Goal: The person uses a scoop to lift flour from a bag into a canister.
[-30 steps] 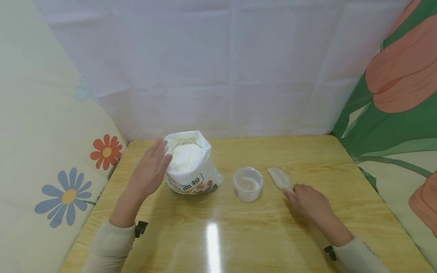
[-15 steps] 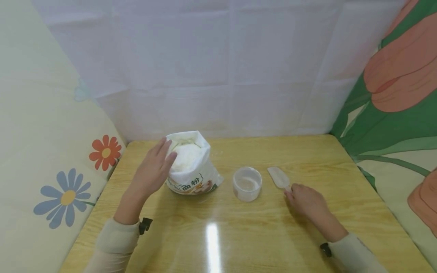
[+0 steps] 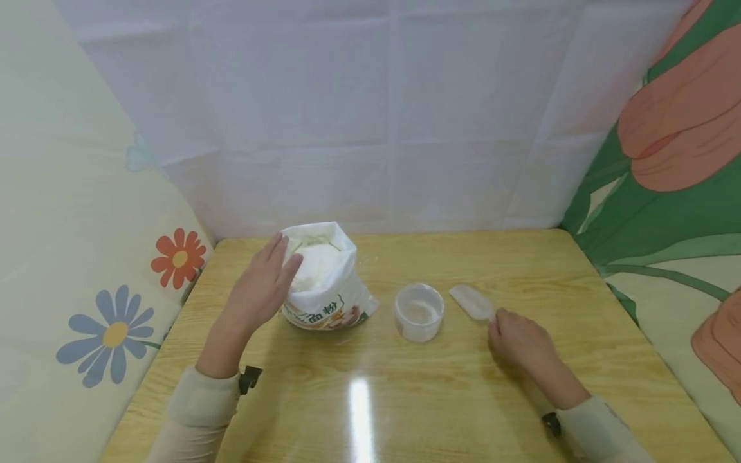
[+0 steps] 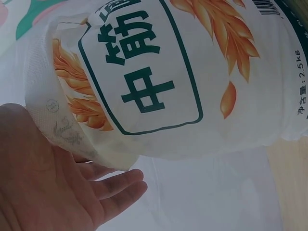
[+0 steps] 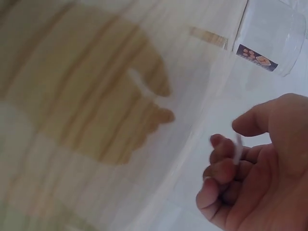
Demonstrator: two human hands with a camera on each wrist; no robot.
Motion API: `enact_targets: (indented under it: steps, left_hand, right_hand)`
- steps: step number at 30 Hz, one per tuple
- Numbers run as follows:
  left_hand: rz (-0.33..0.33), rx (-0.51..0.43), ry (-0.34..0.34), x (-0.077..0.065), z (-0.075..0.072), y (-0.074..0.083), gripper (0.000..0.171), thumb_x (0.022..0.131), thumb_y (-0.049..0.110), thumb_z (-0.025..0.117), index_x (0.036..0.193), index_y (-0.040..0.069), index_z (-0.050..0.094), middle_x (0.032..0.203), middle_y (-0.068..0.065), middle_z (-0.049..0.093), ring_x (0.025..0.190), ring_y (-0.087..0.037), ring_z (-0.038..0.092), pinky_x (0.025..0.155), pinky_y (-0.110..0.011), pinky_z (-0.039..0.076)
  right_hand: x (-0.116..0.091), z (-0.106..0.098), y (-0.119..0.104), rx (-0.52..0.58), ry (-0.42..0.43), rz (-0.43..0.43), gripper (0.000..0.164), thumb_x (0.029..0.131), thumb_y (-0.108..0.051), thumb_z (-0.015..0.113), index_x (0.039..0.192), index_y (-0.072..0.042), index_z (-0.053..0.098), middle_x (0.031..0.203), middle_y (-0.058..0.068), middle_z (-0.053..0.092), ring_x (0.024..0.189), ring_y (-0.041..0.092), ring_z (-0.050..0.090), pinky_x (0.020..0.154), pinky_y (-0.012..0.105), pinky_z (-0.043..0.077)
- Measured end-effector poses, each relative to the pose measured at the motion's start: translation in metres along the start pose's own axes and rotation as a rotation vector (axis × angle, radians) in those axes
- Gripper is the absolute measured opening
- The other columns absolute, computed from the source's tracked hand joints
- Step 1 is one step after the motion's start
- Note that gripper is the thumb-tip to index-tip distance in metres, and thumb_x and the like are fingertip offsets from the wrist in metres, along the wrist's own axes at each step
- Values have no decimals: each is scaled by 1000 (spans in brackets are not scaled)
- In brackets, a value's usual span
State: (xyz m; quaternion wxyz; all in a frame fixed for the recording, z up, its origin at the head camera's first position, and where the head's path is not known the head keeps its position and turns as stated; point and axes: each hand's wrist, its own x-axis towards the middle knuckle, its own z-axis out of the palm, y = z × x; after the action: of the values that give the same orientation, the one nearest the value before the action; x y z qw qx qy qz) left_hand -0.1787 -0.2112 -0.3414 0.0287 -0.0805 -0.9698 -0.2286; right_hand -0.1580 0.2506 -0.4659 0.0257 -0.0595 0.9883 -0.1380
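Note:
My left hand [image 3: 255, 292] rests against the left side of an open white flour bag [image 3: 347, 308], its fingers straight along the upper rim. White flour [image 3: 317, 263] fills the bag nearly to its folded top. In the left wrist view the fingers [image 4: 118, 185] stretch under the corner of the bag's printed side. My right hand [image 3: 523, 341] grips the handle of a translucent scoop [image 3: 473, 302], whose blade points away to the left, close over the table. In the right wrist view the curled fingers [image 5: 224, 171] surround a thin, pale handle [image 5: 238, 150].
A clear round tub [image 3: 419, 313] stands between bag and scoop; the right wrist view shows a dark label [image 5: 257, 57] on it. The wooden table [image 3: 440, 399] ends at a white cloth backdrop [image 3: 393, 128], with flowered cloths at both sides. Faint flour specks lie beside the bag.
The right hand has closed around the scoop's handle, and the blade has turned and shifted slightly left. My left hand has moved slightly right along the bag's rim. Bag and tub stay put.

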Motion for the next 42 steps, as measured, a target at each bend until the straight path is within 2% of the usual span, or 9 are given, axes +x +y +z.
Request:
enact_targets:
  steps: [6, 11, 18, 21, 23, 26, 31, 35, 42]
  left_hand:
    - [2, -2, 6, 1, 1, 0, 83, 105, 63, 15, 162, 3, 13, 170, -15, 9, 154, -42, 12, 121, -65, 17]
    - [-2, -5, 5, 1, 2, -2, 83, 105, 63, 15, 162, 4, 12, 170, -14, 8, 155, -41, 11, 121, -64, 17]
    - [-3, -1, -1, 0, 1, -2, 83, 105, 63, 15, 162, 3, 11, 170, -14, 6, 154, -42, 10, 120, -65, 16]
    - [-1, 1, -1, 0, 1, -2, 84, 105, 64, 15, 162, 3, 11, 170, -15, 6, 154, -42, 10, 120, -66, 17]
    - [0, 0, -1, 0, 1, -2, 84, 105, 64, 15, 162, 3, 11, 170, -15, 7, 154, -42, 10, 120, -66, 17]
    - [2, -3, -4, 0, 1, -2, 85, 104, 65, 15, 162, 3, 11, 170, -15, 7, 154, -42, 10, 120, -66, 17]
    - [10, -6, -5, 1, 2, -3, 85, 104, 64, 15, 162, 3, 11, 170, -14, 6, 154, -42, 12, 120, -66, 17]
    - [8, -13, -8, 1, 2, -3, 84, 104, 64, 15, 163, 3, 11, 170, -14, 6, 154, -43, 12, 120, -66, 18]
    - [11, -18, -10, 0, 3, -4, 85, 104, 64, 15, 162, 3, 10, 170, -15, 5, 154, -43, 11, 120, -66, 18]
  right_hand:
    - [0, 0, 4, 25, 91, -51, 26, 103, -16, 42, 81, -4, 49, 67, 6, 46, 55, 21, 42, 47, 35, 37]
    - [0, -3, 10, -25, 202, -154, 24, 100, -11, 49, 77, -6, 47, 63, 4, 42, 53, 19, 39, 46, 33, 36]
    - [1, -18, 16, -154, 421, -466, 23, 91, -5, 57, 72, -9, 43, 59, -3, 31, 50, 13, 31, 43, 28, 29]
    - [4, -29, 17, -212, 523, -606, 22, 90, -8, 52, 71, -9, 41, 60, -6, 27, 50, 12, 28, 43, 27, 26]
    - [5, -36, 17, -244, 563, -669, 24, 94, -11, 45, 70, -8, 40, 61, -6, 25, 50, 12, 28, 44, 27, 26]
    - [5, -47, 16, -290, 563, -704, 34, 103, -18, 31, 72, -8, 39, 61, -5, 25, 50, 13, 28, 45, 28, 26]
    - [5, -66, 12, -328, 518, -714, 44, 108, -26, 21, 73, -8, 39, 61, -2, 29, 51, 17, 34, 45, 30, 29]
    - [7, -80, 8, -338, 494, -730, 41, 108, -26, 25, 74, -9, 40, 62, -2, 31, 53, 18, 37, 46, 31, 30]
    - [6, -107, -6, -363, 413, -716, 23, 97, -15, 47, 76, -11, 42, 65, -2, 33, 57, 18, 39, 52, 31, 32]
